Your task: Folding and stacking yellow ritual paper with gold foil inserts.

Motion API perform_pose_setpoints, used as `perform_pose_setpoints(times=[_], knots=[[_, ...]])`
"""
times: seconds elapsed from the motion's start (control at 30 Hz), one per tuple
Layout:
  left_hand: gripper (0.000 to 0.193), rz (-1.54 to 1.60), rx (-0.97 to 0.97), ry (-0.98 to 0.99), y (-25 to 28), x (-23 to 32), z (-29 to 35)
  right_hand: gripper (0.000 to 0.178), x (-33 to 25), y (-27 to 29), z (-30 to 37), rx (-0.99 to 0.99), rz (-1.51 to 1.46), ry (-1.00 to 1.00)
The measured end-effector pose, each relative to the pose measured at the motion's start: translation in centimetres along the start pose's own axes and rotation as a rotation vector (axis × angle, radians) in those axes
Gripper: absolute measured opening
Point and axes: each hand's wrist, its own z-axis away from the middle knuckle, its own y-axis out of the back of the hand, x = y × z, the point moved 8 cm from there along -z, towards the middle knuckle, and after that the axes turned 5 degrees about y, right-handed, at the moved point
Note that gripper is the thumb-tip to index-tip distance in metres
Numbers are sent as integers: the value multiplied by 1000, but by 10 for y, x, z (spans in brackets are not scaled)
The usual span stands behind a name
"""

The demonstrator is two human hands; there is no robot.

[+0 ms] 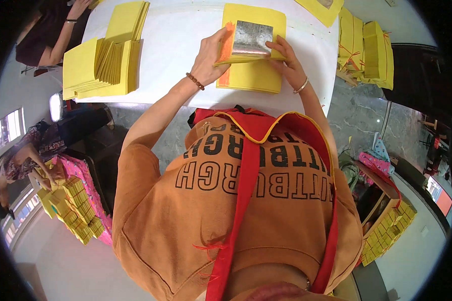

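A thin bundle of yellow paper sheets (250, 42) with a silver foil square on top is gripped at its edges by the left hand (209, 56) and the right hand (286, 61), just above a yellow paper stack (251, 80) on the white tabletop (176, 45). Fanned yellow sheets (103, 67) are laid at the left.

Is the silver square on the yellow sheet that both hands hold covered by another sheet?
No, the silver square lies bare on top of the yellow sheet between the left hand and right hand.
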Motion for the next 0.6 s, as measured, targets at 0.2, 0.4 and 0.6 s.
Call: perform_pose_setpoints(times=[0.2,0.4,0.6], knots=[[78,47,43,-53,2,1,-3,53,-3,-3,-1,-32,118,103],[64,-19,33,-153,5,11,-1,36,-10,-3,-1,-27,350,236],[51,-265,-43,-225,2,12,3,25,-21,-5,-1,-22,391,269]])
